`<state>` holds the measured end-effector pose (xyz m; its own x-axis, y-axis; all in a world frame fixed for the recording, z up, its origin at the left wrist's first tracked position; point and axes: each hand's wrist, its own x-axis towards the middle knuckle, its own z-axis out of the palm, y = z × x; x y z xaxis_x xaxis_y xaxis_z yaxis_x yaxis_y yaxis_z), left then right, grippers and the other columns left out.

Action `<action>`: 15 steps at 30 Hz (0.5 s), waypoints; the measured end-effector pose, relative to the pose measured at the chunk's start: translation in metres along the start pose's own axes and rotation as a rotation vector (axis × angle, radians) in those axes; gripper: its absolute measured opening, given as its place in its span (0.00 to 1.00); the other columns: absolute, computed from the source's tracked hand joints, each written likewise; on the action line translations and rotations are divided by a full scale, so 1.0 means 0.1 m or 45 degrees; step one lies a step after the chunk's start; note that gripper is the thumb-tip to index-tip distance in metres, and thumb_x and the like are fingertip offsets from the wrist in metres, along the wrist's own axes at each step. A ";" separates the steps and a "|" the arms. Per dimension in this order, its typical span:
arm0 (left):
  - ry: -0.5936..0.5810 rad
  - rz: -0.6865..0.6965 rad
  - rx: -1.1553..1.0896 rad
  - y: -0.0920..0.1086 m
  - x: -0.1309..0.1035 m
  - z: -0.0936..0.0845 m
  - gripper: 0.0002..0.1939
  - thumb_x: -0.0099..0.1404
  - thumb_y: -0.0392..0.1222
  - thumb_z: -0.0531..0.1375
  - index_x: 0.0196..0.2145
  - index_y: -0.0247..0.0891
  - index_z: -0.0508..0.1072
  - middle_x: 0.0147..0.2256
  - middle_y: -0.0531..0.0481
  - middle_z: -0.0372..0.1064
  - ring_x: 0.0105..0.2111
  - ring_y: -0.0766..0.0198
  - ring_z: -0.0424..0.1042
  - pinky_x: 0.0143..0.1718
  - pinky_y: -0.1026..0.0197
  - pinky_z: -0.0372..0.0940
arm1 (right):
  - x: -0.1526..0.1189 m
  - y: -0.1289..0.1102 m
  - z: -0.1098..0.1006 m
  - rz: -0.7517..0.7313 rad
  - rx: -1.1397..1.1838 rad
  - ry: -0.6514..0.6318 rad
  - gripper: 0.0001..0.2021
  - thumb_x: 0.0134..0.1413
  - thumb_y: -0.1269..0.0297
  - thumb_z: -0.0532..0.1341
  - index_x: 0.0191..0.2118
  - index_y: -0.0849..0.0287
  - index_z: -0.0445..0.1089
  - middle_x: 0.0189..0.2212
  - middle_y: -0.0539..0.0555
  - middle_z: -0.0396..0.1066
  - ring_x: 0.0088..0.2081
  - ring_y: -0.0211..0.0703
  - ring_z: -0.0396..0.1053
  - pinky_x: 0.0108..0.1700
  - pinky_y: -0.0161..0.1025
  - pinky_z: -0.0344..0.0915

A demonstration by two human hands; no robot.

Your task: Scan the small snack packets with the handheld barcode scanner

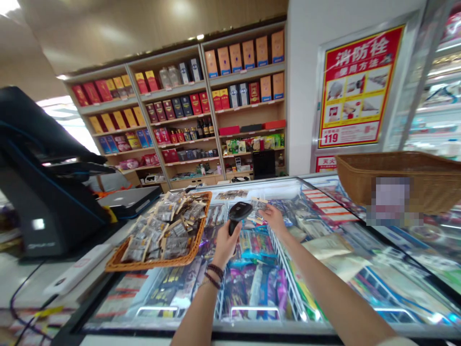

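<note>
My left hand (227, 245), with a beaded bracelet at the wrist, is wrapped round the handle of a black barcode scanner (240, 210). The scanner's head tilts toward my right hand (275, 220). Between the fingers of that hand is a small clear packet (258, 207), close to the scanner's front. Both hands are above the glass top of a chest freezer. To the left, a wicker tray (194, 255) holds many similar small packets (158, 226) in a loose heap.
Under the freezer's glass (259, 315) lie coloured packages in wire baskets. A brown wicker basket (355, 185) stands at the right. At the left are a black checkout terminal (43, 206) and a white bar-shaped device (77, 269). Shelves (173, 129) of boxed goods line the back.
</note>
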<state>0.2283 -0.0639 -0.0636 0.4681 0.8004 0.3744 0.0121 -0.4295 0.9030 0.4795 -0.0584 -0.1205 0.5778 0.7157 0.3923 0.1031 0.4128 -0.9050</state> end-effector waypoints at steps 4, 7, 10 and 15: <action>-0.011 0.007 -0.022 0.01 0.00 0.01 0.35 0.62 0.80 0.63 0.32 0.41 0.71 0.18 0.55 0.64 0.18 0.64 0.65 0.23 0.62 0.59 | 0.01 0.03 0.00 -0.035 -0.049 -0.012 0.31 0.35 0.33 0.78 0.38 0.52 0.81 0.35 0.57 0.87 0.40 0.63 0.87 0.45 0.54 0.82; -0.004 0.008 -0.035 0.01 0.00 0.01 0.35 0.62 0.80 0.63 0.32 0.41 0.70 0.18 0.55 0.64 0.18 0.64 0.65 0.23 0.62 0.59 | 0.02 0.04 0.00 -0.045 -0.068 -0.013 0.31 0.35 0.34 0.77 0.39 0.53 0.81 0.36 0.58 0.88 0.41 0.63 0.87 0.47 0.55 0.82; -0.006 0.023 -0.044 -0.01 0.00 0.01 0.35 0.63 0.80 0.63 0.31 0.41 0.70 0.18 0.55 0.65 0.18 0.64 0.65 0.23 0.62 0.60 | 0.03 0.06 0.00 -0.024 -0.051 0.006 0.31 0.33 0.34 0.78 0.38 0.53 0.80 0.35 0.58 0.88 0.41 0.64 0.87 0.48 0.56 0.82; -0.002 0.020 -0.045 -0.06 0.02 0.01 0.34 0.64 0.79 0.63 0.32 0.41 0.70 0.18 0.55 0.65 0.18 0.64 0.65 0.23 0.62 0.60 | 0.04 0.07 -0.02 -0.069 -0.154 0.066 0.31 0.37 0.33 0.75 0.39 0.54 0.80 0.36 0.60 0.87 0.41 0.63 0.86 0.47 0.55 0.81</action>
<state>0.2302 -0.0604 -0.0688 0.4694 0.7929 0.3885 -0.0269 -0.4270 0.9039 0.4839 -0.0535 -0.1253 0.6092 0.6629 0.4352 0.2308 0.3769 -0.8970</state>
